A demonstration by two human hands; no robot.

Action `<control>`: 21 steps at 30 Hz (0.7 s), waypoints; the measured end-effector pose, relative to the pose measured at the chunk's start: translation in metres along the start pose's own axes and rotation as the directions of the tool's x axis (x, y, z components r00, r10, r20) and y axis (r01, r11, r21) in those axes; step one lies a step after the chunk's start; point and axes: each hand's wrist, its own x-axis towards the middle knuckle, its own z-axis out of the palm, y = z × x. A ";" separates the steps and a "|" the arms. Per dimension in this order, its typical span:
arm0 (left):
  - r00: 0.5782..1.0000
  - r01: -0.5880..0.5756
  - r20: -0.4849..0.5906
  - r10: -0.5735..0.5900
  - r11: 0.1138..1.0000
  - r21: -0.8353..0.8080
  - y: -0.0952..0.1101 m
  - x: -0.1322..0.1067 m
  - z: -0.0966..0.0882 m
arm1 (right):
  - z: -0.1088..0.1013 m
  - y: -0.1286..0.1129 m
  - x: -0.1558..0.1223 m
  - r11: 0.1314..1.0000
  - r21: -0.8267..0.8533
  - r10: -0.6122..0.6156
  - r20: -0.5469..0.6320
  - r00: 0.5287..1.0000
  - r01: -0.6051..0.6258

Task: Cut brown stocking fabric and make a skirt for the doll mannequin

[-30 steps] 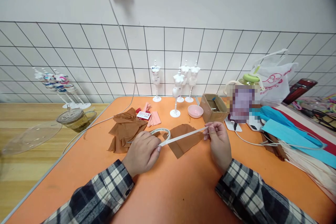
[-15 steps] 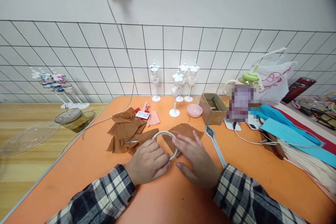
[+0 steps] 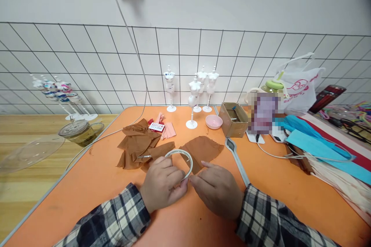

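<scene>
Left hand (image 3: 164, 182) closed on a roll of tape (image 3: 191, 162), thumb and curled fingers gripping the near left part of the ring. Tape is held tilted up over the bench (image 3: 116, 197), near middle of the scene, the far part of its ring showing clear of the fingers.

Right hand (image 3: 218, 190) just right of it, fingers mostly curled, fingertips at the near right edge of the ring, close to the left thumb. Cannot tell whether they pinch anything. Plaid sleeves (image 3: 118, 210) on both arms.

Beyond the tape, a flat brown piece (image 3: 205, 147) lies on the bench; to its left, a crumpled brown pile (image 3: 139, 141) with a thin metal tool (image 3: 144, 156) on it, partly seen. Far side of the pile: a red packet (image 3: 157, 127) with white label, beside pink strips (image 3: 168, 131).

Far edge: 4 white torsos (image 3: 193, 101) on stands, 1 to the left, 3 grouped to the right. Pink bowl (image 3: 213, 122) near that group, then an open box (image 3: 233, 123) to its right. Farther right: blue cloth (image 3: 315, 144), white bag (image 3: 303, 88), dark red flask (image 3: 327, 98).
</scene>
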 end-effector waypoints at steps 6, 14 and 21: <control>0.974 0.225 0.015 -0.227 0.948 -0.227 0.018 0.000 0.002 | -0.008 0.004 -0.002 0.986 -0.010 -0.166 -0.063 0.984 0.166; 0.770 0.597 0.004 -0.638 0.718 -0.357 -0.007 0.001 0.003 | -0.018 -0.014 0.001 0.957 0.106 -0.266 -0.056 0.962 0.271; 0.965 0.226 -0.078 -0.250 0.945 -0.238 -0.027 -0.010 -0.008 | -0.018 0.007 0.002 0.990 -0.035 0.105 -0.471 0.876 -0.137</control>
